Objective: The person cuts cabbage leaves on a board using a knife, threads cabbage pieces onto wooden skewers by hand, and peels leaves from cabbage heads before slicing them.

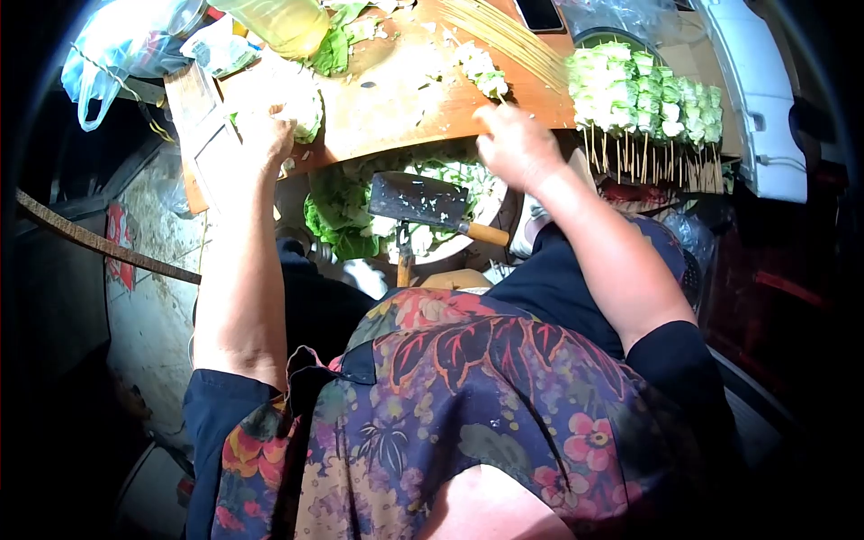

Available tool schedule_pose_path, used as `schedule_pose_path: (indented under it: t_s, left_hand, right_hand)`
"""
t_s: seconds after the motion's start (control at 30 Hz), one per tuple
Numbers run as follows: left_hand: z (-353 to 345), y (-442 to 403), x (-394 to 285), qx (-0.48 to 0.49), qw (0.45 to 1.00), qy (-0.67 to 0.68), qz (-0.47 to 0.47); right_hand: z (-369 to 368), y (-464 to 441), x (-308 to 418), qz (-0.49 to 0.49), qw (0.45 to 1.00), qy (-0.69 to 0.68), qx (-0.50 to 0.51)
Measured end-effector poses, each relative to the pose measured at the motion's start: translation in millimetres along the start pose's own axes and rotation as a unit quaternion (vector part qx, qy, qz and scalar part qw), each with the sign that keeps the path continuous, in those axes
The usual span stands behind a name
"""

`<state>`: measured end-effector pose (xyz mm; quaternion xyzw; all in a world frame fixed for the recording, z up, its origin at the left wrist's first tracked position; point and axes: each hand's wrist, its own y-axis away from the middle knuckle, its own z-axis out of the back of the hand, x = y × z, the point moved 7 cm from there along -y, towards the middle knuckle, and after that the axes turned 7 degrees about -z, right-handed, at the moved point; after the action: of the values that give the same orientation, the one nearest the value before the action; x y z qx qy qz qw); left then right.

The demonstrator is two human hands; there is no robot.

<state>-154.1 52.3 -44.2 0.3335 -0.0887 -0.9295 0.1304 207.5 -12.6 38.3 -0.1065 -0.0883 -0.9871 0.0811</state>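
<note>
My right hand (517, 144) is closed at the front edge of the wooden table, on the lower end of a skewer. Pale green cabbage pieces (489, 79) are threaded on that skewer just beyond my fingers. On the left, my left hand (270, 130) has its fingers pinched together beside cabbage leaves (309, 110); glare hides what they hold, if anything. Below the table edge, a cleaver (418, 198) with green bits on its blade lies across a basin (493, 214) of chopped leaves.
Finished cabbage skewers (634, 90) stand in rows at the right. Bare bamboo sticks (504, 36) lie at the back near a phone (538, 13). A yellowish clear container (283, 27) and a blue plastic bag (126, 45) are at the back left. A white foam piece (751, 99) borders the right.
</note>
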Motion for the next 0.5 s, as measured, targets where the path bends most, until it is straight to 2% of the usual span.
schedule_pose_path:
  t_s: [0.03,0.1,0.2,0.3,0.37,0.43,0.47,0.5]
  left_hand:
    - [-1.5,4.7,-2.6,-0.01,0.999,0.042,0.021]
    - [1.0,18.5,-20.1,0.002,0.997,0.057,0.042]
    - [6.5,32.1,-33.2,0.005,0.995,0.075,0.07]
    - [8.3,35.5,-39.1,-0.006,0.995,0.068,0.07]
    - [6.4,31.4,-36.6,-0.008,0.996,0.056,0.064]
    - [-0.2,19.4,-31.5,-0.032,0.999,0.018,-0.028]
    - [-5.2,13.3,-23.5,-0.032,0.999,0.017,-0.028]
    - [-12.5,9.4,-25.3,-0.001,0.997,0.036,-0.065]
  right_hand:
    - [-17.1,10.6,7.7,0.013,0.997,-0.036,0.068]
    - [-60.7,37.9,22.5,0.042,0.968,0.012,0.247]
    - [-105.8,83.6,29.8,0.092,0.911,0.042,0.4]
    - [-120.6,97.8,27.9,0.112,0.892,0.087,0.43]
    - [-122.7,96.1,28.7,0.119,0.895,0.107,0.415]
    - [-128.5,95.7,26.0,0.127,0.899,0.126,0.4]
    - [-134.8,96.9,20.9,0.122,0.898,0.126,0.403]
    - [-137.8,97.4,18.0,0.118,0.897,0.127,0.407]
